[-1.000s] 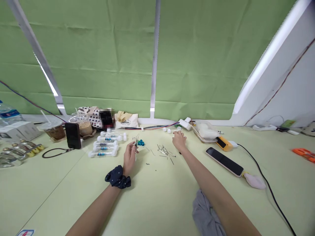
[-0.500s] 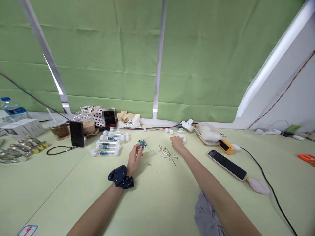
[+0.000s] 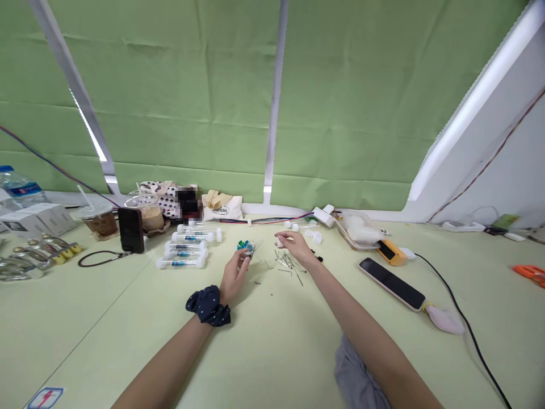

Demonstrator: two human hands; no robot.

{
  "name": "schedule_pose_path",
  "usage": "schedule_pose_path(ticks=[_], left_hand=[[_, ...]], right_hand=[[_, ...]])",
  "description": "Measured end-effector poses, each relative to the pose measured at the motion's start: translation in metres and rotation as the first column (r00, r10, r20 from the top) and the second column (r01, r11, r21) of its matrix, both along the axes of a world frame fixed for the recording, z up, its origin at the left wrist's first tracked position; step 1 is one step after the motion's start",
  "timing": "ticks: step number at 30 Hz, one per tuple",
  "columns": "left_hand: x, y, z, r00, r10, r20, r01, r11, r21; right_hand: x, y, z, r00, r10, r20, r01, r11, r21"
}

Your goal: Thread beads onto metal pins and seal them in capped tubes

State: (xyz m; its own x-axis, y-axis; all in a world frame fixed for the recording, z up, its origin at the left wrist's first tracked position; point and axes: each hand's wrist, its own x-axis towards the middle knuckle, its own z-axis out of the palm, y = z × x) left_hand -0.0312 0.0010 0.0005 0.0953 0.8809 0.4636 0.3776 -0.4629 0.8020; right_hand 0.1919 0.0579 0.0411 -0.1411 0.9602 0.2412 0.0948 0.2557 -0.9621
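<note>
My left hand (image 3: 233, 274), a dark dotted scrunchie (image 3: 208, 307) at its wrist, is closed around what looks like a clear plastic tube (image 3: 250, 250), seen nearly end-on. Small blue-green pieces (image 3: 243, 245) show just beyond its fingers; whether they lie inside the tube I cannot tell. Between the thumb and fingers of my right hand (image 3: 297, 247) is a small white cap (image 3: 280, 243), a short way right of the tube. Thin metal pins (image 3: 289, 263) lie scattered on the table below this hand. Several clear capped tubes with blue contents (image 3: 183, 262) lie in a row to the left.
More white caps (image 3: 315, 237) lie behind my right wrist. A phone (image 3: 392, 283), a yellow-orange device (image 3: 390, 253) and a bag in a clear tray (image 3: 361, 230) are on the right. Drink cups (image 3: 100, 220), an upright phone (image 3: 131, 230) and glass bottles (image 3: 32, 264) stand left.
My right hand has come left from the white caps at the back, with one cap now in its fingers. My left hand stays nearly in place, the clear tube still in it.
</note>
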Motion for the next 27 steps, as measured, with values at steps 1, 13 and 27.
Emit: schedule_pose_path(ticks=[1,13,27], left_hand=[[0.000,0.000,0.000,1.000,0.000,-0.014,0.000,1.000,0.005],[0.004,-0.003,-0.003,0.983,0.030,-0.180,-0.019,0.998,0.061],[0.013,-0.013,0.000,0.930,0.060,-0.362,0.005,0.984,0.175]], right_hand=[[-0.002,-0.004,0.003,0.999,0.009,-0.051,-0.009,1.000,-0.018],[-0.016,-0.022,0.009,0.911,-0.081,-0.404,-0.019,0.971,-0.236],[-0.037,-0.043,0.008,0.951,-0.146,0.273,0.081,0.968,0.237]])
